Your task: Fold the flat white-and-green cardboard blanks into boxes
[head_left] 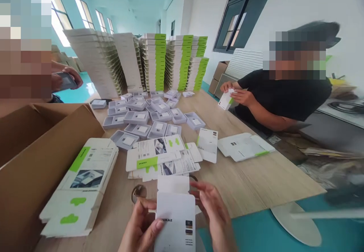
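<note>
Both my hands hold a small white product box [174, 216] upright near the table's front edge, its top flap open. My left hand [140, 227] grips the box's left side with the thumb across its front. My right hand [214, 216] is at the box's right edge, fingers curved around it. Just beyond the box lie several unfolded white-and-green box blanks [159, 157], and a stack of flat blanks [82, 183] rests to the left. A metal ring [138, 192] lies on the wood beside my left hand.
An open brown carton [36, 149] fills the left side. Several grey plastic trays [142, 117] with white inserts spread over the wooden table [256, 176]. Tall stacks of boxes [155, 60] stand at the far end. A person in black at right holds a box [226, 99]; another person's hand [66, 78] holds a phone at left.
</note>
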Available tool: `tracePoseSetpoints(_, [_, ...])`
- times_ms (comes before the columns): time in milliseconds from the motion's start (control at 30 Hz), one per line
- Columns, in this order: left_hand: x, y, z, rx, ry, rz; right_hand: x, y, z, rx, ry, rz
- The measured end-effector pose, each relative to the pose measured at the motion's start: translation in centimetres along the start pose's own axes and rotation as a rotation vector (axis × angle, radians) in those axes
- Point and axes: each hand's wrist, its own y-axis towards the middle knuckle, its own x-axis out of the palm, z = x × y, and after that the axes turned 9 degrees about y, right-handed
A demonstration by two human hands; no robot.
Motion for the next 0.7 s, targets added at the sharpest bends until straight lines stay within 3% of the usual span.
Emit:
tracePoseSetpoints(33, [0.0,0.0,0.1,0.008,-0.02,-0.034,0.1,0.8,-1.2,0.076,0.069,-0.05])
tracePoseSetpoints(100, [0.0,0.1,0.6,0.033,-0.018,-0.121,0.5,2.6,-3.5,0.216,0.07,-0.29])
tracePoseSetpoints(200, [-0.3,0.5,1.6,0.044,0.086,-0.249,1.5,4.4,-5.6,0.265,-0.067,-0.637])
tracePoseSetpoints(300, [-0.8,0.6,2.5,0.149,0.21,-0.241,1.8,4.6,-5.6,0.211,-0.094,-0.737])
tracePoseSetpoints(400, [-1.1,0.4,3.0,0.324,0.29,-0.173,1.2,4.4,-5.0,0.061,-0.122,-0.809])
tracePoseSetpoints(533, [-1.3,0.1,3.5,0.419,0.307,-0.172,0.0,4.8,-5.4,-0.215,-0.279,-1.026])
tracePoseSetpoints(700, [-1.3,-0.4,3.7,0.497,0.25,-0.214,-0.3,5.5,-6.9,-0.582,-0.812,-1.088])
